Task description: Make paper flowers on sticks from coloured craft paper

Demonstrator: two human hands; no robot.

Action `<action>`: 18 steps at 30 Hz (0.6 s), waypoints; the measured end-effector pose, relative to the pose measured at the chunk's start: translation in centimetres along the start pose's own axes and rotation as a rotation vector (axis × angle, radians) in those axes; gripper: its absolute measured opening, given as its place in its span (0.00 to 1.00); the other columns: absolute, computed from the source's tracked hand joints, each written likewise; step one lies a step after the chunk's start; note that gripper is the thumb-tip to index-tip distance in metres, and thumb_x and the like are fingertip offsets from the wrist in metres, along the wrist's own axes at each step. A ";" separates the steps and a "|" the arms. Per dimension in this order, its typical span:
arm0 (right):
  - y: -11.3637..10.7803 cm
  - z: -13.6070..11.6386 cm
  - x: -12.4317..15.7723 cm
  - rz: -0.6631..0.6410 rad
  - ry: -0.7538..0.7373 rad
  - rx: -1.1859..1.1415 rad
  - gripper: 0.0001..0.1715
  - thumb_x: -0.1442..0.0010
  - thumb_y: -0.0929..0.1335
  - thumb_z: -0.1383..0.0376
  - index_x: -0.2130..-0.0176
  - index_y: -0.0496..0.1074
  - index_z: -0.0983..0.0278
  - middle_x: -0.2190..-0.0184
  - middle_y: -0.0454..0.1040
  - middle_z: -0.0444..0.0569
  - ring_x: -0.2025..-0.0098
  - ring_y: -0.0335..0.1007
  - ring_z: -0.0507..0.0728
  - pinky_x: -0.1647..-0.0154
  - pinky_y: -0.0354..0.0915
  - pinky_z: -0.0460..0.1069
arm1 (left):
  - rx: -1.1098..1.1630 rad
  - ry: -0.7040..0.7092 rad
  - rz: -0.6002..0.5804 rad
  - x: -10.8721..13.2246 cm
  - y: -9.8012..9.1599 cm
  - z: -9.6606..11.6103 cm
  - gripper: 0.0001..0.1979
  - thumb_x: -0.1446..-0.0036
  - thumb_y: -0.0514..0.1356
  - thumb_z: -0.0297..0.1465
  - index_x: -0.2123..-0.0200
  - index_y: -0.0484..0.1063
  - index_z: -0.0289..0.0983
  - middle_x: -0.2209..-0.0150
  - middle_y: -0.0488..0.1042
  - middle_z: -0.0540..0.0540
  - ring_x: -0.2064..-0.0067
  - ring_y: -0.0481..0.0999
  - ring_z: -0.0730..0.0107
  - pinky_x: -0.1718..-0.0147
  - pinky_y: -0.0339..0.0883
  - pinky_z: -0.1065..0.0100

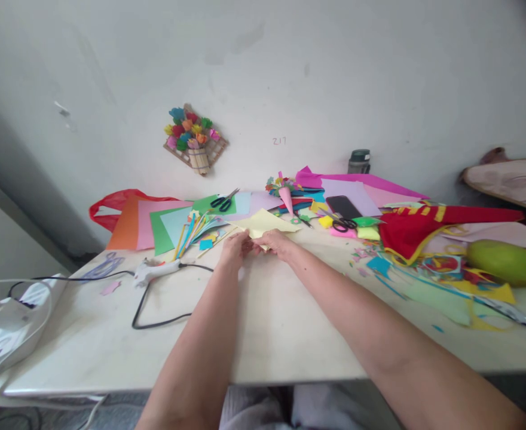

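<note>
A pale yellow sheet of paper [263, 222] is at the middle of the table, its far corner pointing toward the wall. My left hand [236, 246] grips its near left edge, fingers curled in. Close beside it, my right hand [274, 240] pinches the near edge with thumb and fingers together. The two hands almost meet; my fingertips are partly hidden. Just left of the paper lie coloured paper strips [190, 233] and a small blue paper square [206, 244]. Beyond it stands a pink paper cone with paper flowers [285, 196].
A white glue gun [149, 272] with a black cord lies left, near a power strip [9, 316]. Scissors [222, 202] rest on coloured sheets [167, 230]. Right are a phone [343, 207], black scissors [344, 224], red cloth [406, 233], paper scraps [442, 298] and a green fruit [505, 263].
</note>
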State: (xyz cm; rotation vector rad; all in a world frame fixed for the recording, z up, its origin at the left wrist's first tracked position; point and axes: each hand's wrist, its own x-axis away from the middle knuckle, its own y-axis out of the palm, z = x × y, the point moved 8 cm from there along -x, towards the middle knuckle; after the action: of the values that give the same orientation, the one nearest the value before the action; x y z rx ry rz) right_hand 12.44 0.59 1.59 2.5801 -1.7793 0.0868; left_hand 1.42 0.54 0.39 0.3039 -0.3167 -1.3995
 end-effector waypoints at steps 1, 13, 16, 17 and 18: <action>0.1 0.0 0.0 -0.007 -0.006 0.001 0.08 0.55 0.68 0.68 0.82 0.68 0.69 0.88 0.69 0.46 0.83 0.60 0.46 0.84 0.50 0.41 | 0.010 0.010 0.023 -0.1 -0.3 0.1 0.08 0.57 0.62 0.29 0.78 0.65 0.33 0.84 0.68 0.50 0.81 0.69 0.74 0.79 0.65 0.73; 0.5 -0.4 0.3 0.010 -0.034 -0.088 0.04 0.53 0.67 0.69 0.78 0.68 0.67 0.88 0.67 0.43 0.86 0.57 0.47 0.88 0.48 0.41 | 0.075 0.022 -0.001 -0.2 0.0 0.3 0.03 0.54 0.59 0.27 0.75 0.66 0.34 0.82 0.70 0.50 0.80 0.71 0.74 0.78 0.65 0.72; 0.5 -0.7 0.4 0.015 -0.065 -0.113 0.04 0.56 0.67 0.73 0.80 0.68 0.67 0.88 0.68 0.42 0.85 0.61 0.49 0.85 0.54 0.43 | 0.076 0.036 0.007 -0.3 -0.2 0.5 0.05 0.54 0.60 0.28 0.76 0.66 0.34 0.82 0.70 0.50 0.81 0.70 0.74 0.78 0.65 0.72; 0.5 -0.7 0.4 0.008 -0.071 -0.108 0.04 0.57 0.67 0.73 0.81 0.68 0.67 0.88 0.68 0.42 0.84 0.61 0.49 0.84 0.55 0.43 | 0.085 0.044 0.023 -0.3 -0.4 0.6 0.05 0.55 0.61 0.28 0.76 0.66 0.34 0.81 0.70 0.51 0.80 0.71 0.74 0.77 0.65 0.72; 0.6 -0.7 0.4 0.001 -0.072 -0.093 0.05 0.56 0.67 0.72 0.81 0.68 0.67 0.88 0.68 0.43 0.84 0.61 0.49 0.84 0.56 0.43 | 0.096 0.052 0.040 -0.4 -0.7 0.7 0.06 0.55 0.62 0.28 0.76 0.66 0.34 0.81 0.70 0.51 0.80 0.71 0.74 0.76 0.66 0.72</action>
State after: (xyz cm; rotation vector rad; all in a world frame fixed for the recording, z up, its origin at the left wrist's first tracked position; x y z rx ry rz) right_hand 12.01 0.02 2.30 2.5487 -1.7629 -0.0883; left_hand 0.49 0.80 0.78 0.4099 -0.3457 -1.3370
